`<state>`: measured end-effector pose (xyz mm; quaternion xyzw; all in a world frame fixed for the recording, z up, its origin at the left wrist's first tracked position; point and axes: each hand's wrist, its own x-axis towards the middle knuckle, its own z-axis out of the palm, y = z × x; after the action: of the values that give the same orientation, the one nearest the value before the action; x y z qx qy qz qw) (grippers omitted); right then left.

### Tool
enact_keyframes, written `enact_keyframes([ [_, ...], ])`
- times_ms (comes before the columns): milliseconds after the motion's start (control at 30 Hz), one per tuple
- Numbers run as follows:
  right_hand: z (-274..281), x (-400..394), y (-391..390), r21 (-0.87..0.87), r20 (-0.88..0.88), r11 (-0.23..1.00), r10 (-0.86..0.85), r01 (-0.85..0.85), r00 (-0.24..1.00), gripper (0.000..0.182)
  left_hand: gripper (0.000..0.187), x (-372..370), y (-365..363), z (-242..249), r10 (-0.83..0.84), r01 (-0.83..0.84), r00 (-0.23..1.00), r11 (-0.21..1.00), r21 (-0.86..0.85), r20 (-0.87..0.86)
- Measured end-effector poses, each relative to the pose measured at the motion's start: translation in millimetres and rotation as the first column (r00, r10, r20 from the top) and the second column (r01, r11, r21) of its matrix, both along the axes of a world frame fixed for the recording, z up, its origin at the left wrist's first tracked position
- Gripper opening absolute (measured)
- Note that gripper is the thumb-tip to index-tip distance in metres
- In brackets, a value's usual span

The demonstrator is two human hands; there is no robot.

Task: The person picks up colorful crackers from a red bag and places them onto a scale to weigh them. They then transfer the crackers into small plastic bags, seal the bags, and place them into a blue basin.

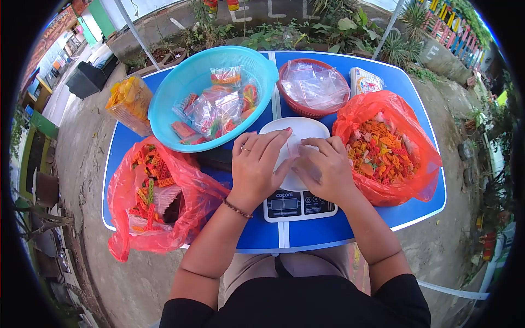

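Above the white plate of a kitchen scale, my left hand and my right hand meet with bent fingers. Between their fingertips is a small clear plastic bag, partly hidden by the fingers; no contents can be made out in it. Right of my right hand, an open red plastic bag holds orange, red and yellow dried-looking pieces. Behind my hands stands a red basket with a pile of clear zip bags.
A turquoise basin at the back left holds several packets. Beside it is a clear container of yellow-orange pieces. Another red plastic bag sits front left. A white pack lies near the blue table's back edge.
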<state>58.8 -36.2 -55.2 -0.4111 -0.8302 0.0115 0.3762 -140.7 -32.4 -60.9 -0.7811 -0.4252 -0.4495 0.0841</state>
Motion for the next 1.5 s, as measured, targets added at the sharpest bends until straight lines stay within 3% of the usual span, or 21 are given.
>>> enact_keyframes([
  [200,-16,4,3,-0.027,-0.032,0.994,0.11,-0.111,0.993,0.025,0.051,0,0,0,-0.011,0.011,1.0,1.0,-0.017,0.006],
  [500,-12,0,-1,-0.097,-0.213,0.988,0.099,-0.121,0.972,0.022,0.048,0,0,0,0.023,-0.023,0.999,1.0,-0.012,0.032],
  [700,-11,-2,-1,-0.058,-0.138,0.995,0.07,-0.079,0.988,0.022,0.048,-1,2,-4,0.031,-0.03,0.998,0.999,-0.03,0.047],
  [800,-5,-8,-6,-0.048,-0.091,0.999,-0.021,0.017,0.996,0.023,0.049,-2,3,-3,0.027,-0.027,0.999,1.0,-0.009,0.027],
  [900,-12,-5,-3,-0.057,-0.1,0.998,0.034,-0.039,0.994,0.025,0.049,-2,3,-3,0.027,-0.027,0.999,1.0,-0.012,0.022],
  [1000,-10,-2,-3,-0.107,-0.157,0.992,0.052,-0.069,0.986,0.026,0.05,-3,4,-3,0.034,-0.034,0.999,0.999,0.0,0.037],
  [1100,-14,-2,-4,-0.238,-0.353,0.967,-0.004,-0.086,0.936,0.023,0.05,-3,4,-4,0.046,-0.047,0.998,0.999,0.01,0.045],
  [1200,-14,-3,-3,-0.28,-0.57,0.949,-0.045,-0.143,0.82,0.016,0.052,-1,2,-1,0.036,-0.036,0.998,0.999,-0.003,0.047],
  [1300,-18,-7,-5,-0.239,-0.78,0.942,-0.042,-0.236,0.624,0.012,0.055,1,-2,2,0.007,-0.007,1.0,1.0,0.0,0.031],
  [1500,-11,1,-11,-0.237,-0.724,0.928,0.029,-0.288,0.689,0.013,0.059,6,-4,0,-0.031,0.031,0.999,0.999,0.026,0.017],
])
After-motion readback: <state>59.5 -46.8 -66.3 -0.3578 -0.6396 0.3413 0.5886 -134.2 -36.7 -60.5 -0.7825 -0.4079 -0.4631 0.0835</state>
